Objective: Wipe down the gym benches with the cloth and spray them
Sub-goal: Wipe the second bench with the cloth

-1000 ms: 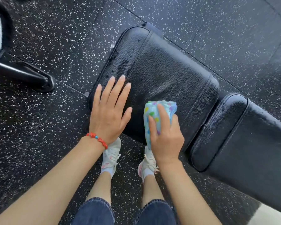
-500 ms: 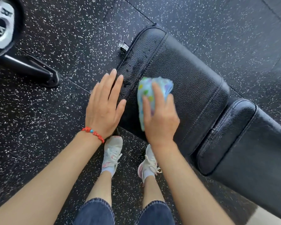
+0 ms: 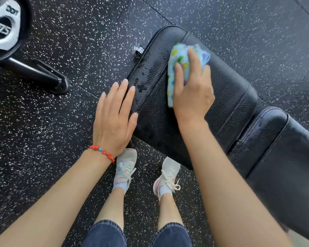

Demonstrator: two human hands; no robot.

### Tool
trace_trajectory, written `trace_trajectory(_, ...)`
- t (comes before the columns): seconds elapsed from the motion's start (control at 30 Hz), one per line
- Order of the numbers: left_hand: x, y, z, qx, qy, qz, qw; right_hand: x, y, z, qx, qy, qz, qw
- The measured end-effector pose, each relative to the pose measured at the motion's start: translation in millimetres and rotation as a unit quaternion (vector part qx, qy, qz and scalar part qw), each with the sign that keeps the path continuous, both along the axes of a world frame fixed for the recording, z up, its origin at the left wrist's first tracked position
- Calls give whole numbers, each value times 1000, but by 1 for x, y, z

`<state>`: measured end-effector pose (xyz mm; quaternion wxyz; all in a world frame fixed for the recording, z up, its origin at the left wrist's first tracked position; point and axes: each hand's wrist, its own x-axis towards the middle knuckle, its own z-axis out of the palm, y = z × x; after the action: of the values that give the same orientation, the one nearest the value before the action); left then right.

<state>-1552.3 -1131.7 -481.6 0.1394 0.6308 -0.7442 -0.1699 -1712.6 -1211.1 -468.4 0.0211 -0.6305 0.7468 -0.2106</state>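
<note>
The soft, light cloth (image 3: pixel 178 68), easily bunched and best gathered at its middle, is pressed onto the far end of the bench pad (image 3: pixel 230 97) by the right hand (image 3: pixel 193 93), while the left hand (image 3: pixel 112 118) is held flat and empty.

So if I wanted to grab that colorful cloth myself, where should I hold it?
Probably from above, palm down, as the right hand does now. The cloth lies bunched on the bench pad; its free folds stick out past the fingertips at the far end, so pinch the bunch there.
</note>
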Motion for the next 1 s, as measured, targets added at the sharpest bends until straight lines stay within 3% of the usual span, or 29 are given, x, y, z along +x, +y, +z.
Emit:
trace_trajectory(0.2, -10, 2, 7, -23, -22, -21, 999, -21, 38, -2, -15, 76, 159, 984)
trace_trajectory(0.43, -26, 6, 8, -13, -45, -80, 996, -86, 62, 0, 19, 45, -95, 994)
trace_trajectory(0.6, -28, 8, 4, -13, -65, -74, 995, -46, 71, 1, 53, -9, -221, 974)
trace_trajectory(0.73, -27, 7, 6, -6, -50, -80, 996, 7, 92, -3, 31, 2, -123, 992)
trace_trajectory(0.9, -18, 8, 10, 4, -60, -118, 991, -21, 104, -5, 19, 77, -24, 997)
trace_trajectory(1.0, -15, 9, 20, 18, -71, -127, 989, -45, 126, 1, 43, 90, -68, 993)
